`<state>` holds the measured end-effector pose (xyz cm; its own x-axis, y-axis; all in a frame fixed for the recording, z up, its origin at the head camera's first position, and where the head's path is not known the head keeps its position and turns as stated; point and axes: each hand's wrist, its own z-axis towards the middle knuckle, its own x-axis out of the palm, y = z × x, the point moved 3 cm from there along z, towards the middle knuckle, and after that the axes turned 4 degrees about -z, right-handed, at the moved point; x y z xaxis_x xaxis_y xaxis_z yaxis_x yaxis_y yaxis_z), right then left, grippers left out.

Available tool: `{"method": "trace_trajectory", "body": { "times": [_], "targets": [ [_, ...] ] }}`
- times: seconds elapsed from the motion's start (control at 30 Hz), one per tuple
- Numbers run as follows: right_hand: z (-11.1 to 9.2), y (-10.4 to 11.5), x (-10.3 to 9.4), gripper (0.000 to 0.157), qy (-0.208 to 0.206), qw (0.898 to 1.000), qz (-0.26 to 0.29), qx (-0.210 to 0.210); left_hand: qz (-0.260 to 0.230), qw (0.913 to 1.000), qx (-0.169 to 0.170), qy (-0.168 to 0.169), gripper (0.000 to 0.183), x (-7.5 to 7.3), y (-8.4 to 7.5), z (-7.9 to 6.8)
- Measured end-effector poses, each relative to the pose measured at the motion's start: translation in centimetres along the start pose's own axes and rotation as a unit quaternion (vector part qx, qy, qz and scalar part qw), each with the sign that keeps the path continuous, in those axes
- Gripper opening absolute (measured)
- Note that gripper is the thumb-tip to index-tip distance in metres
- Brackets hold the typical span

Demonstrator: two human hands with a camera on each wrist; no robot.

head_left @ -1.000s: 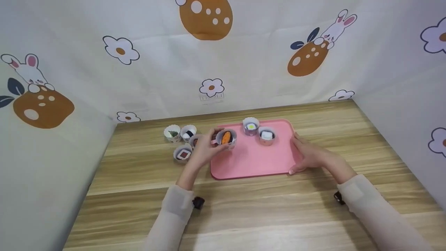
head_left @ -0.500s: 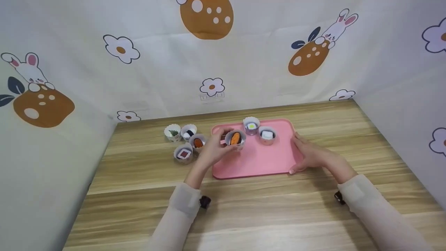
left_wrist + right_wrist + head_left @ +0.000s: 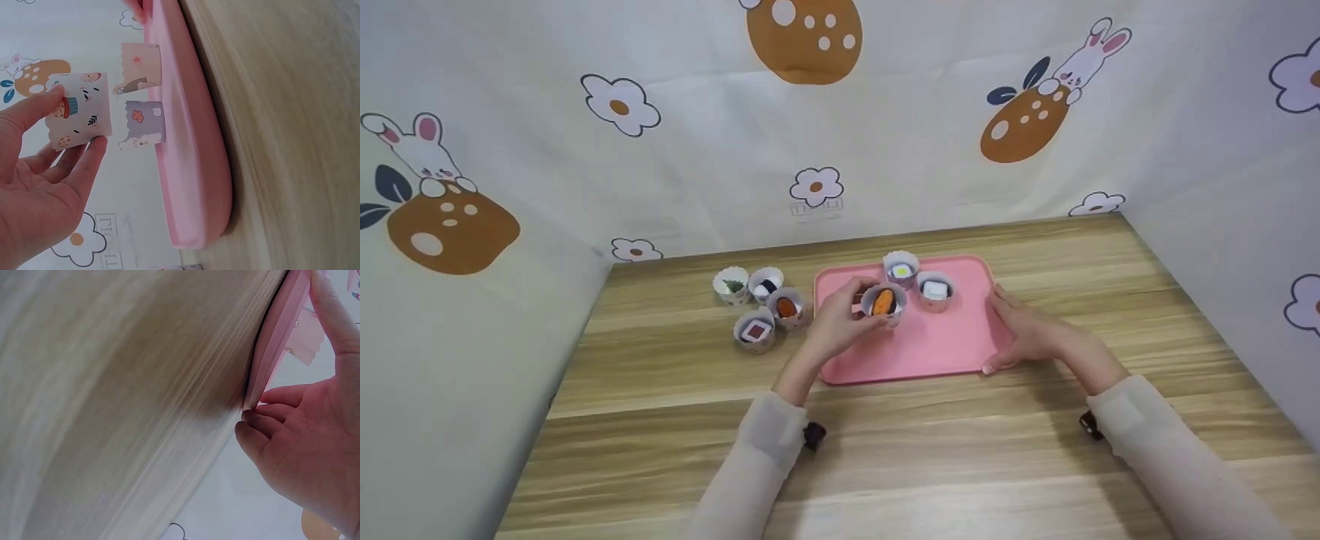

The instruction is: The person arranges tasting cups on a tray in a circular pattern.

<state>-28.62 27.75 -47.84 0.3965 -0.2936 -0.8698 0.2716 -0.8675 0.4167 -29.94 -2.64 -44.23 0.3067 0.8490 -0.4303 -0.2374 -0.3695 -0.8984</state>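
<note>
In the head view my left hand holds a paper baking cup between thumb and fingers, above the left half of the pink tray. Inside that cup lies an orange-topped toy sushi piece. Two more cups stand on the tray: a purplish cup with a white and yellow piece, and a pinkish cup with a white piece. My right hand rests against the tray's right end, thumb near the front corner; its fingers touch the tray's side in the right wrist view.
Left of the tray several cups stand close together on the wooden table: one with a green piece, one with a black-banded white piece, one with a red-orange piece, one with a square roll. A patterned cloth hangs behind.
My left hand has carried the cup with the orange-topped piece rightward over the tray, uncovering the cup with the red-orange piece. My right hand and the tray stay almost still.
</note>
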Motion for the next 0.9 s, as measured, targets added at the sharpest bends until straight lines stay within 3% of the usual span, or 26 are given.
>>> {"method": "trace_trajectory", "body": {
  "times": [0.3, 0.9],
  "targets": [
    [0.0, 0.1, -0.1, 0.133, -0.006, 1.000, -0.024, -0.014, -0.006, 0.9998, -0.005, 0.017, 0.053, 1.2, 0.2, 0.4],
    [-0.1, 0.1, -0.2, 0.133, -0.006, 1.000, -0.011, -0.007, 0.004, 0.9985, -0.042, 0.034, 0.054, 4.0, 0.4, 0.9]
  ]
}}
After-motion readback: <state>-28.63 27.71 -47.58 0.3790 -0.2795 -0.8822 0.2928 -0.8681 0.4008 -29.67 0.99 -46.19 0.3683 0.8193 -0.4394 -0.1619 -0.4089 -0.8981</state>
